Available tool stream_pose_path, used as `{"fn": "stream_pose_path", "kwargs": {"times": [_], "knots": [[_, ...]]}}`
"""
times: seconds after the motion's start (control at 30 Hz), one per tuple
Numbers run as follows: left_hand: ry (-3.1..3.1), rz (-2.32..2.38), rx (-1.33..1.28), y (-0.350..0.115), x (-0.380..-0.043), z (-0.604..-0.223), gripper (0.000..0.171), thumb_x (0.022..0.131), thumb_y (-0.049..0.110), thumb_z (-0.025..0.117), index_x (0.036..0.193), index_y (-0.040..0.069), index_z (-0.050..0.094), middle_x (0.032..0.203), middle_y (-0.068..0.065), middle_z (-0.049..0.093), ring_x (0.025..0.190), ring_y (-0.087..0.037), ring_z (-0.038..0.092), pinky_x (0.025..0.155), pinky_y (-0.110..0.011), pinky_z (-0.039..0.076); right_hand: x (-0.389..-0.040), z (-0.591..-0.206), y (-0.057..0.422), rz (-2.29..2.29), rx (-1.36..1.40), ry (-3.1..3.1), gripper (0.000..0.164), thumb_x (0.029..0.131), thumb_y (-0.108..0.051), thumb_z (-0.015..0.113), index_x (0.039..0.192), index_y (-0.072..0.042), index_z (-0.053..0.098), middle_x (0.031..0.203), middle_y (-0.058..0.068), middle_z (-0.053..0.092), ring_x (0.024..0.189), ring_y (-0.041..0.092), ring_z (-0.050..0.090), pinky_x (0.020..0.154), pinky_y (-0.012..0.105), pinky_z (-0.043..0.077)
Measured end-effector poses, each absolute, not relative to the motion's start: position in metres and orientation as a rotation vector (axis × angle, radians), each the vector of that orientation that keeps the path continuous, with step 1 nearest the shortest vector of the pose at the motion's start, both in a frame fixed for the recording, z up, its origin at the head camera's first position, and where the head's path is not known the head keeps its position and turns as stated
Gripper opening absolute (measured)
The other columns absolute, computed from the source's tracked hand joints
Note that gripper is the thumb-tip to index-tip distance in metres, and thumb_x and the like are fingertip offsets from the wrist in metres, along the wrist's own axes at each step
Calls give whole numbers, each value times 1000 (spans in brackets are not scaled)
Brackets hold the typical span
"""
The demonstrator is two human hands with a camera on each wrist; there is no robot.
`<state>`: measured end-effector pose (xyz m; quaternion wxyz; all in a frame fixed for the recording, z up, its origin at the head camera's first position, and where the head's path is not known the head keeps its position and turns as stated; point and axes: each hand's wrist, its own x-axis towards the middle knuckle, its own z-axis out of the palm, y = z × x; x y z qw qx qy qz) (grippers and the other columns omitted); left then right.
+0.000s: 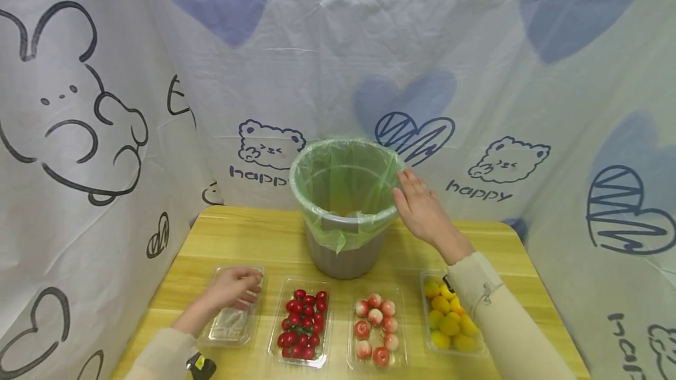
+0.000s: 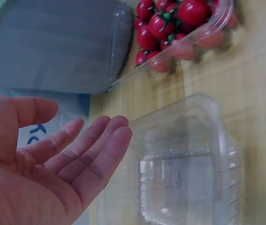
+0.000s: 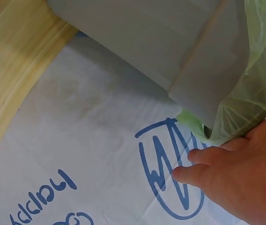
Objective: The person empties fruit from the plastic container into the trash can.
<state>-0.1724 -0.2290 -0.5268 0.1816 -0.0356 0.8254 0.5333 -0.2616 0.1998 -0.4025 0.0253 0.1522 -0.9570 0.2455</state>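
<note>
My right hand (image 1: 421, 207) lies against the right side of the bin's rim, its fingers straight beside the green bag (image 3: 257, 93). That bag lines a grey bin (image 1: 345, 257) and folds over its edge; something orange shows faintly at the bottom. My left hand (image 1: 236, 288) hovers over a clear plastic box (image 1: 227, 327) at the left, palm bare and fingers loosely bent with nothing in them. Right of that box stands a clear tray of red cherry tomatoes (image 1: 303, 324), also seen in the left wrist view.
A clear tray with pinkish-red round fruits (image 1: 375, 315) sits right of the tomatoes. Farther right, under my right forearm, is a tray of yellow fruits (image 1: 449, 324). A printed white cloth (image 1: 327, 75) encloses the wooden table (image 1: 253, 227) at the back and sides.
</note>
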Motion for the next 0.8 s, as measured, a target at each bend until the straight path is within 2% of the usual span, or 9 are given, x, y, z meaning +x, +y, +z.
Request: {"fn": "stream_pose_path", "kwargs": {"times": [0.37, 0.6, 0.8], "knots": [[2418, 1466, -92, -203, -167, -536, 46, 100, 10, 59, 137, -18, 56, 105, -27, 74, 80, -33, 76, 68, -43, 68, -261, -401, 199, 715, 455, -2958, 69, 114, -48, 17, 169, -5, 17, 177, 18, 8, 161, 52, 10, 128, 75, 8], [2428, 1407, -40, -193, -160, -542, 49, 102, 10, 61, 141, -18, 52, 112, -30, 74, 83, -33, 77, 65, -43, 68, -261, -401, 199, 698, 462, -2954, 68, 114, -46, 17, 168, -4, 17, 177, 20, 10, 161, 52, 11, 129, 73, 9], [2406, 1396, -9, -189, -154, -548, 51, 100, 5, 64, 143, -18, 49, 100, -21, 75, 78, -28, 74, 63, -44, 68, -261, -401, 198, 700, 458, -2959, 68, 114, -45, 18, 168, -3, 18, 177, 19, 9, 161, 51, 10, 130, 72, 10]]}}
